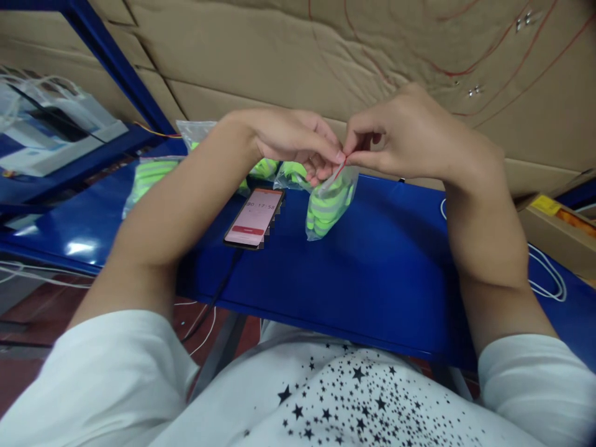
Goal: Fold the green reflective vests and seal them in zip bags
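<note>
A clear plastic bag (pixel 329 208) with folded neon-yellow and grey striped material hangs tilted over the blue table. Its red-edged top is pinched between the thumb and fingers of my left hand (pixel 305 141). My right hand (pixel 395 133) pinches the same red edge at its upper end, thumb and forefinger together. The two hands meet at the bag's top corner. Below my left hand, a phone (pixel 254 217) with a lit screen lies on the table. More bags of the same neon material, such as one bag (pixel 151 177) at the left, lie behind my left arm.
The blue table (pixel 372 267) runs across the view, with a cardboard wall (pixel 261 56) behind it. White cable (pixel 552 279) and a cardboard box (pixel 559 233) are at the right. White items (pixel 60 139) stand on the left shelf. A black cable hangs off the front edge.
</note>
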`<state>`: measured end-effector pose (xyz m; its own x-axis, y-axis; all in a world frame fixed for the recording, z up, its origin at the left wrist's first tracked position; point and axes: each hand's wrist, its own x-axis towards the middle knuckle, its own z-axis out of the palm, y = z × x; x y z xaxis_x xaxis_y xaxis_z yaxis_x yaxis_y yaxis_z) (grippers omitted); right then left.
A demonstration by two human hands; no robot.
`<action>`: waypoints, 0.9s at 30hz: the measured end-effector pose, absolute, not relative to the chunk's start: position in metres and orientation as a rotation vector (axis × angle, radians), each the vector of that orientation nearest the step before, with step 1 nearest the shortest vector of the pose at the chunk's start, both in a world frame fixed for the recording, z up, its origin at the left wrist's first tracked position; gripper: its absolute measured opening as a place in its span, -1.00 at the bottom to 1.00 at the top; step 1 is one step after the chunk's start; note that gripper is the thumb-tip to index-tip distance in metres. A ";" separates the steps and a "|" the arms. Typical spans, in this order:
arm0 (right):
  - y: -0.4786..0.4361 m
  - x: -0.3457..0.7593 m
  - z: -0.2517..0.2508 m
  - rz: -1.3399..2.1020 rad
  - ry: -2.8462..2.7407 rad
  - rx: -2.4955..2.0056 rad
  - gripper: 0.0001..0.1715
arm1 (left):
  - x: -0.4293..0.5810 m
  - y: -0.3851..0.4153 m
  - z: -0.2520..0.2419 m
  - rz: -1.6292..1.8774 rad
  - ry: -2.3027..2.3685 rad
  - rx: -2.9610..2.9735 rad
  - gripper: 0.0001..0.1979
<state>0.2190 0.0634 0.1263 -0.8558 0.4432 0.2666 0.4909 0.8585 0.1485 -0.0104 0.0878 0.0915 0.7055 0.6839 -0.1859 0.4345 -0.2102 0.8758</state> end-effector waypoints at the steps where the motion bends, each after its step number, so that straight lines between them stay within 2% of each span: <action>1: 0.061 0.220 0.127 -0.335 -2.804 -0.729 -0.74 | -0.009 0.087 0.092 0.292 0.866 1.821 -0.65; 5: 0.057 0.220 0.129 -0.413 -2.808 -0.761 -0.77 | -0.005 0.082 0.095 0.284 0.885 1.759 -0.66; 10: 0.058 0.218 0.126 -0.483 -2.804 -0.650 -0.84 | 0.003 0.078 0.097 0.426 1.037 1.856 -0.80; 15: 0.051 0.218 0.130 -0.339 -2.909 -0.570 -0.87 | 0.001 0.076 0.100 0.530 1.067 1.866 -0.76; 20: 0.043 0.221 0.133 -0.355 -2.877 -0.613 -0.88 | -0.008 0.064 0.110 0.337 1.000 1.990 -0.84; 27: 0.044 0.220 0.130 -0.379 -2.834 -0.672 -0.81 | -0.011 0.067 0.110 0.302 1.030 1.938 -0.83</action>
